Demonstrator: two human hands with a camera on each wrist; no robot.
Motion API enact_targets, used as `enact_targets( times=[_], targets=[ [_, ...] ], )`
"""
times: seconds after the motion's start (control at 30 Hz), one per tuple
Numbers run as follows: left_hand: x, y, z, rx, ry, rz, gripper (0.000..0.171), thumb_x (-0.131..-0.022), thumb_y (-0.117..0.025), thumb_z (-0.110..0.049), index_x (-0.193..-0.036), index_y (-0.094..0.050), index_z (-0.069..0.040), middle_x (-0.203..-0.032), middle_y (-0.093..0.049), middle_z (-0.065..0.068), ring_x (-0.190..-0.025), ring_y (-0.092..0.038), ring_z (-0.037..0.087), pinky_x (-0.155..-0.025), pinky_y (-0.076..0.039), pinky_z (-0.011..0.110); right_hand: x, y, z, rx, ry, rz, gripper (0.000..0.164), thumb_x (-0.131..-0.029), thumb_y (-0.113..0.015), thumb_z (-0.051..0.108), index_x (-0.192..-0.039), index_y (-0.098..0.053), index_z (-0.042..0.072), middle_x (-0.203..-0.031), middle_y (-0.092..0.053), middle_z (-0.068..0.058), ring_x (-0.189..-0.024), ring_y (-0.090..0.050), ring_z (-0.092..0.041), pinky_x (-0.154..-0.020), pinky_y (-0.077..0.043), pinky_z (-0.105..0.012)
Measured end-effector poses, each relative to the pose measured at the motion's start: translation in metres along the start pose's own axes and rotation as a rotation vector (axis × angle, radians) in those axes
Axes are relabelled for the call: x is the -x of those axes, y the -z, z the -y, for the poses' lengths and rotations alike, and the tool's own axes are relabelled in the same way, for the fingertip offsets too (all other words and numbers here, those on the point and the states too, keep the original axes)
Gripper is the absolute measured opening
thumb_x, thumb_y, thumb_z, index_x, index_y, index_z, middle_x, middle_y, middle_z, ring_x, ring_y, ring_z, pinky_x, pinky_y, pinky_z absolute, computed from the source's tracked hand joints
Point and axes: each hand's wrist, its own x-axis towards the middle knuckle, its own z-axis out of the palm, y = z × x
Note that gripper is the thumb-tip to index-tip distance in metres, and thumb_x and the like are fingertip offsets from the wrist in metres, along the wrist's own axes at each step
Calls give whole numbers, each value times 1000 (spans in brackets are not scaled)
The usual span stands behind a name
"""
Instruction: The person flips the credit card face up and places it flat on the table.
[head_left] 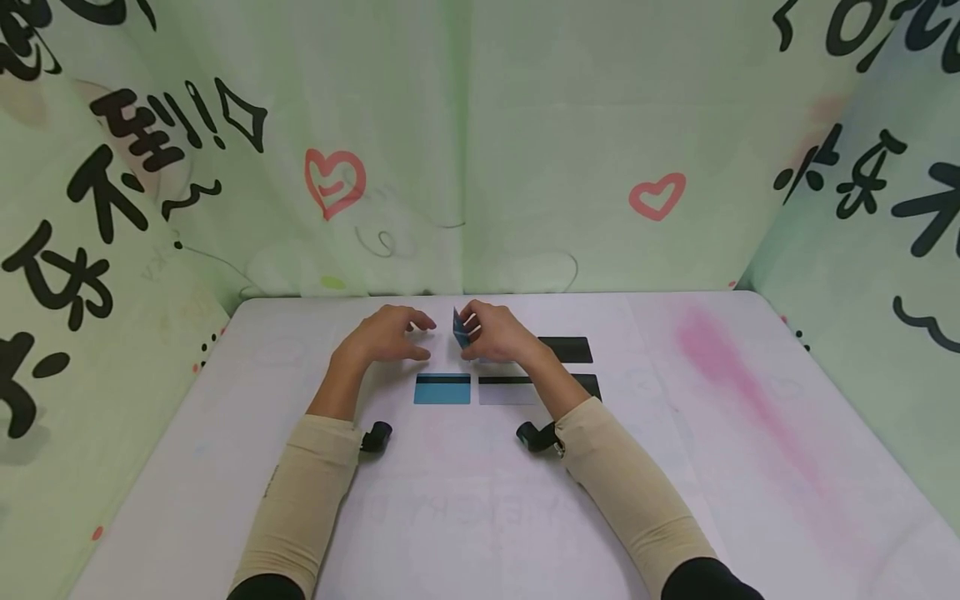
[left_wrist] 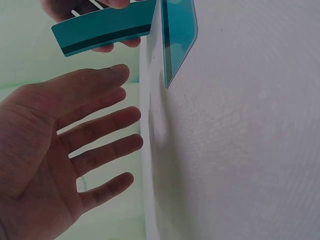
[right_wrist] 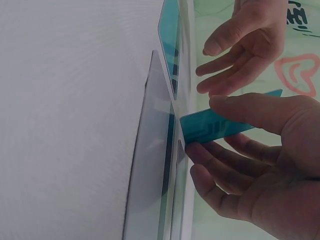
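Observation:
My right hand [head_left: 498,333] pinches a blue card [right_wrist: 207,126] between thumb and fingers, holding it on edge at the back of the table. Left of it, my left hand [head_left: 378,337] has its fingers spread and holds nothing, apart from the card. In front of the hands lies a flat blue card [head_left: 442,393] with a dark stripe along its far edge. Beside that is a pale grey card [head_left: 504,393] with a similar stripe, partly covered by my right wrist. A black card [head_left: 572,350] lies behind the right forearm, and another dark card [head_left: 587,384] shows beyond the wrist.
The white table [head_left: 450,517] has a pink smear at the right. A pale green curtain [head_left: 540,167] with hearts and black writing encloses its back and sides. Dark wrist cameras [head_left: 536,437] stick out from both sleeves, over the table.

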Motion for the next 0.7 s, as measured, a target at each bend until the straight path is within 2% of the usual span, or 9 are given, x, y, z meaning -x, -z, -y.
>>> enact_targets(
  times=[0.7],
  targets=[
    [0, 1, -2, 6, 8, 8, 53, -88, -83, -25, -138, -68, -12, -136, -69, 8, -127, -60, 30, -106, -50, 49, 0, -2, 0, 28, 1, -7, 58, -87, -83, 10, -137, -54, 2, -133, -66, -18, -121, -66, -30, -106, -53, -43]
  ],
)
